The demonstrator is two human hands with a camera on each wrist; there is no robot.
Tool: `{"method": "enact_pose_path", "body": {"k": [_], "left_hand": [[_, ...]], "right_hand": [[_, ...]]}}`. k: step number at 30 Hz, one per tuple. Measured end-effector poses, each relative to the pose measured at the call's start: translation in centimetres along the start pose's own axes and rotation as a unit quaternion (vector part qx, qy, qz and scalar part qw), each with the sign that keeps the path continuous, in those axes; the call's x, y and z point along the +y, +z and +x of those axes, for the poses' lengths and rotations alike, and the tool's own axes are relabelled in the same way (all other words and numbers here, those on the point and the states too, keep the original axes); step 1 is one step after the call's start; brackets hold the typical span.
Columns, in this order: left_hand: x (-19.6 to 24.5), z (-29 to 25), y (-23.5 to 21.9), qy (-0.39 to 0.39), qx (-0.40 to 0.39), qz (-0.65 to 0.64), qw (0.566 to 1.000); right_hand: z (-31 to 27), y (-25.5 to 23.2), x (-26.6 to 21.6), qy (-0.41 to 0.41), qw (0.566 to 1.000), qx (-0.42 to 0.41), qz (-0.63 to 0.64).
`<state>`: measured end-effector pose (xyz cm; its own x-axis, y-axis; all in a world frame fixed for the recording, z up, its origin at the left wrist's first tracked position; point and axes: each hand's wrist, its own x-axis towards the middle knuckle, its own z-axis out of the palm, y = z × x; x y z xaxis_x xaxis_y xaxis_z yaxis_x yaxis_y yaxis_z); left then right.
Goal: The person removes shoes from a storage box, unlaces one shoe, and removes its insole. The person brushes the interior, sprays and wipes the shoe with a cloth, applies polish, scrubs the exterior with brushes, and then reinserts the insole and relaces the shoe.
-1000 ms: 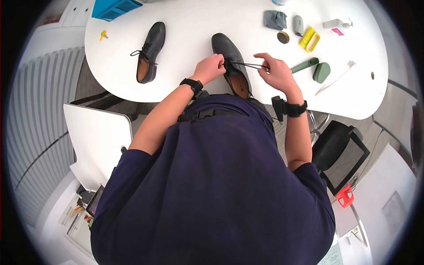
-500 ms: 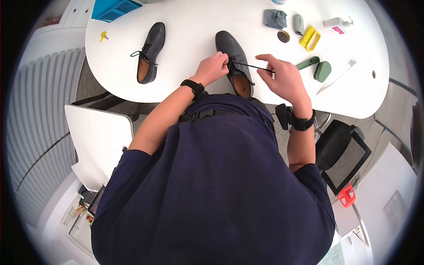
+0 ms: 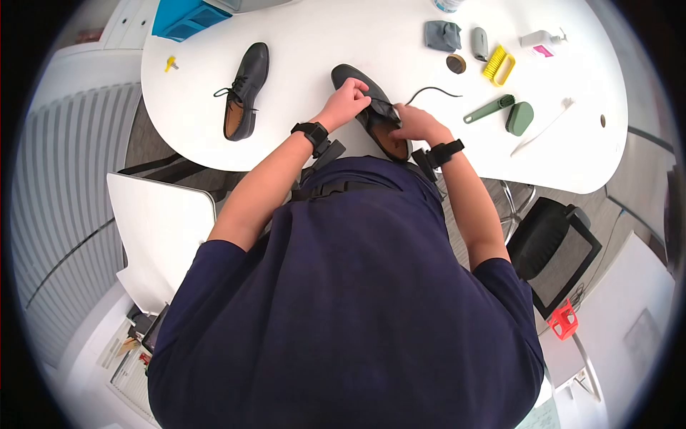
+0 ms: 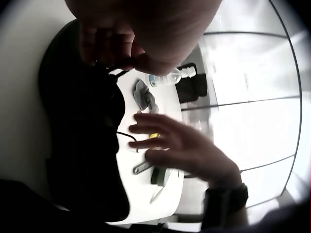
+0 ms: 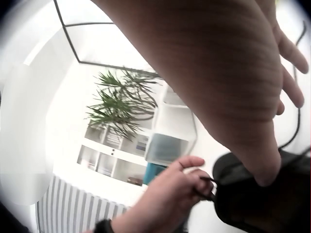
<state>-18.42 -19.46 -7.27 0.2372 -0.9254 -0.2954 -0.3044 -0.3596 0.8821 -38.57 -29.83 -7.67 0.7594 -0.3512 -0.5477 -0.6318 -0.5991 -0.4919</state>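
Note:
A black lace-up shoe [image 3: 363, 80] stands on the white table in front of the person, its toe pointing away. The left hand [image 3: 345, 105] is at its lacing; in the right wrist view the left hand [image 5: 167, 196] pinches a short dark loop of lace. Over the shoe's opening is the right hand [image 3: 420, 124], and the left wrist view shows the right hand [image 4: 180, 145] with fingers extended, holding nothing. A loose lace end [image 3: 434, 89] curves across the table to the right of the shoe.
Another black shoe [image 3: 248, 82], its lace tied, lies at the left near a yellow item [image 3: 171, 64]. At the right are a grey cloth [image 3: 442, 36], yellow brush [image 3: 499, 66], green brush [image 3: 489, 109], green block [image 3: 519, 119], pump bottle [image 3: 543, 43] and white stick [image 3: 543, 129].
The right hand has let go of the lace it held taut and moved left to the shoe. The lace end now lies on the table. The left hand stays at the lacing; the shoe's toe has shifted left.

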Motion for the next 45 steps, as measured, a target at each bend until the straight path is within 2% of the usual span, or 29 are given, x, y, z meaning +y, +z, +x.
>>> {"method": "enact_pose_path", "body": {"k": [2, 3, 5, 9, 10, 11, 15, 16, 17, 18, 20, 21, 22, 23, 24, 25, 26, 27, 29, 30, 31, 32, 34, 36, 37, 38, 40, 42, 45], "left_hand": [[0.5, 0.0, -0.5, -0.065, -0.059, -0.062, 0.994], [0.7, 0.1, -0.9, -0.065, -0.059, -0.062, 0.994], [2.3, 0.0, -2.2, -0.093, -0.112, 0.11, 0.983], [2.9, 0.2, -2.4, -0.093, -0.121, 0.054, 0.987], [2.9, 0.1, -2.2, -0.109, -0.096, -0.115, 0.983], [2.8, 0.0, -2.0, -0.123, -0.068, -0.28, 0.95], [3.1, -0.4, -3.9, -0.154, -0.1, -0.313, 0.932], [3.6, -0.7, -4.4, -0.083, -0.074, -0.105, 0.988], [4.1, -0.9, -5.0, -0.008, -0.043, 0.108, 0.993], [4.7, -1.0, -5.6, -0.009, -0.042, 0.108, 0.993], [6.1, -1.1, -6.7, 0.008, -0.106, 0.293, 0.95], [5.7, -1.0, -6.6, 0.007, -0.105, 0.293, 0.95], [5.4, -1.0, -6.4, 0.01, -0.082, 0.109, 0.991], [5.2, -0.9, -6.2, 0.012, -0.057, -0.079, 0.995], [4.9, -0.9, -6.0, 0.011, -0.058, -0.08, 0.995], [5.2, -1.1, -5.8, -0.034, -0.069, -0.249, 0.965], [5.4, -1.2, -5.7, -0.079, -0.078, -0.41, 0.905], [5.2, -1.4, -5.7, -0.08, -0.077, -0.411, 0.905], [5.1, -1.6, -5.8, -0.043, -0.047, -0.134, 0.989], [5.0, -1.8, -6.1, -0.043, -0.047, -0.135, 0.989], [5.6, -2.3, -6.7, 0.025, -0.009, 0.094, 0.995], [6.1, -2.7, -7.5, 0.092, 0.03, 0.317, 0.943], [6.8, -3.2, -9.0, 0.101, 0.051, 0.341, 0.933], [7.8, -3.6, -10.0, -0.039, -0.019, 0.195, 0.98], [8.5, -4.1, -10.0, -0.074, -0.053, 0.106, 0.99], [8.5, -4.7, -9.8, -0.075, -0.051, 0.106, 0.99], [8.3, -5.9, -9.1, -0.104, -0.198, -0.056, 0.973], [7.6, -6.7, -7.7, -0.127, -0.247, -0.069, 0.958], [4.6, -6.7, -5.9, -0.165, -0.231, -0.053, 0.957]], "right_hand": [[-0.1, 0.5, -0.9, 0.03, 0.999, -0.013, -0.025], [-0.3, 0.5, -1.1, 0.03, 0.999, -0.013, -0.026], [-0.9, -0.3, -1.7, 0.115, 0.984, -0.094, 0.098], [-1.5, 2.0, 0.1, 0.092, 0.987, -0.008, 0.133], [-1.7, 2.1, 0.1, 0.09, 0.986, 0.018, 0.14], [-1.8, 2.3, 0.0, 0.088, 0.984, 0.045, 0.147], [-2.5, 1.4, -0.4, 0.127, 0.97, 0.002, 0.207], [-2.7, 1.5, -0.3, 0.13, 0.966, 0.002, 0.223], [-2.8, 1.6, -0.2, 0.132, 0.962, 0.002, 0.238], [-2.8, 1.7, -0.1, 0.131, 0.962, 0.001, 0.238], [-2.5, 2.2, 0.1, 0.121, 0.967, 0.009, 0.226], [-2.4, 2.4, 0.3, 0.12, 0.967, 0.009, 0.225], [-2.2, 2.5, 0.5, 0.117, 0.969, 0.014, 0.219], [-2.2, 2.8, 0.6, 0.114, 0.97, 0.019, 0.213], [-2.1, 3.0, 0.8, 0.115, 0.97, 0.018, 0.213], [-2.0, 3.2, 0.9, 0.111, 0.97, 0.029, 0.213], [-1.8, 3.5, 1.0, 0.107, 0.971, 0.039, 0.212], [-1.7, 3.7, 1.2, 0.106, 0.971, 0.037, 0.212], [-1.9, 3.1, 0.9, 0.112, 0.97, 0.02, 0.217], [-2.1, 2.7, 0.9, 0.113, 0.97, 0.02, 0.216], [-2.5, 1.9, 0.3, 0.13, 0.962, -0.005, 0.239], [-2.7, 1.5, -0.1, 0.146, 0.954, -0.03, 0.262], [-2.5, 2.2, 0.2, 0.129, 0.963, -0.015, 0.237], [-2.2, 2.5, 0.8, 0.111, 0.971, 0.003, 0.212], [-2.2, 2.1, 0.8, 0.083, 0.982, 0.025, 0.169], [-2.2, 1.9, 0.7, 0.055, 0.989, 0.045, 0.127], [-1.9, 0.4, 0.2, 0.053, 0.988, 0.07, 0.13], [-1.0, -0.9, -0.3, 0.052, 0.985, 0.098, 0.132], [0.7, -2.0, -1.0, -0.051, 0.977, 0.181, 0.096]]}}
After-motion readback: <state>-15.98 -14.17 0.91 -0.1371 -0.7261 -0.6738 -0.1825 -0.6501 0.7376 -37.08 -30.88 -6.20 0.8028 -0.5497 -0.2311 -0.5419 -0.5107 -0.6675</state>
